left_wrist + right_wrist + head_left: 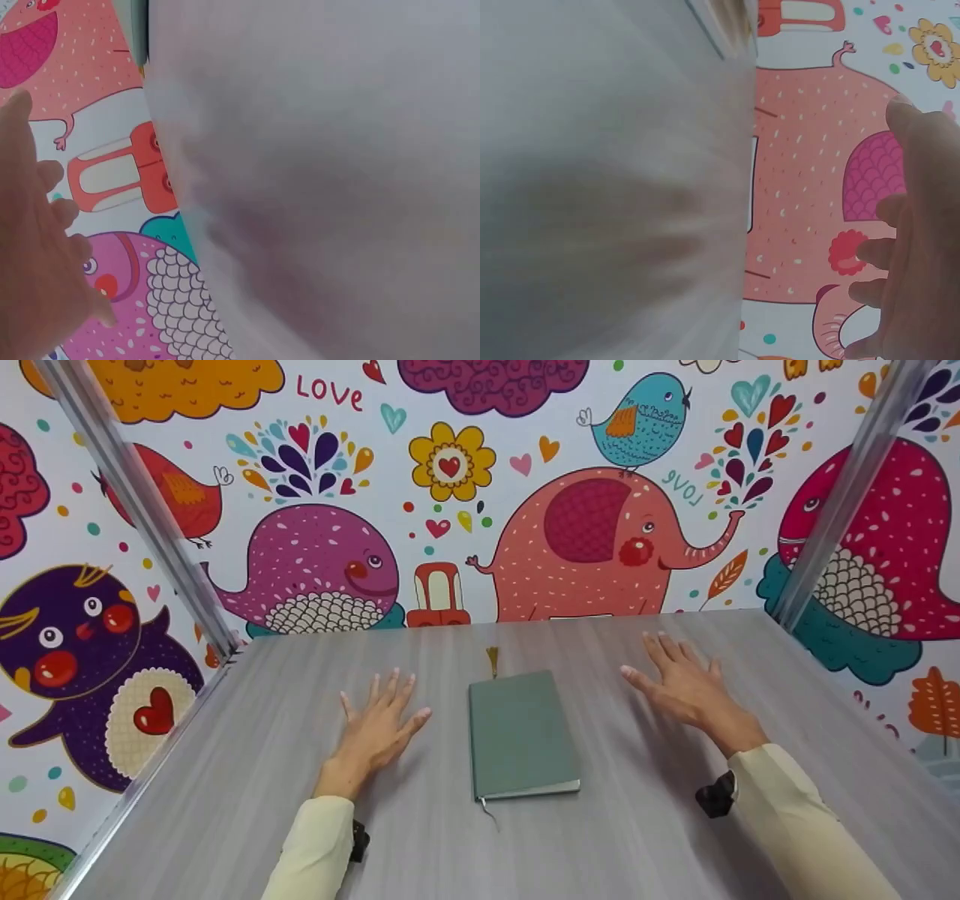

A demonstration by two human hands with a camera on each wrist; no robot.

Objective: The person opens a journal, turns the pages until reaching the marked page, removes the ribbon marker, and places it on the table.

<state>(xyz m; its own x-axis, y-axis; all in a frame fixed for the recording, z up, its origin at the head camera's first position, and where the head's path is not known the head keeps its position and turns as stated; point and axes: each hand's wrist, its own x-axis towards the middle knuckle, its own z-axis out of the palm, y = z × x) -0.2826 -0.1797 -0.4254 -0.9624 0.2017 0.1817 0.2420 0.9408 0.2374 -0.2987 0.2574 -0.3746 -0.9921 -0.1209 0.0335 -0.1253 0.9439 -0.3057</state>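
Observation:
A green hardcover notebook (pixel 523 735) lies closed on the grey wood-look table (pixel 420 840). From its top edge sticks a gold tassel (pixel 492 660), and a thin ribbon (pixel 489 812) trails out at the bottom. To the left of the notebook, my left hand (pixel 371 735) is held over the table with fingers spread and nothing in it. On the other side my right hand (pixel 686 686) hovers likewise, fingers spread, apart from the notebook. Both wrist views show the hands, left (pixel 41 247) and right (pixel 922 240), raised off the surface, with only an edge of the notebook visible.
A wall with printed cartoon animals (pixel 585 555) stands behind the table and along its sides. Metal posts rise at the back left (pixel 150 517) and back right (pixel 847 502) corners. Dark wrist devices (pixel 716 795) sit at the cream sleeves (pixel 795 817).

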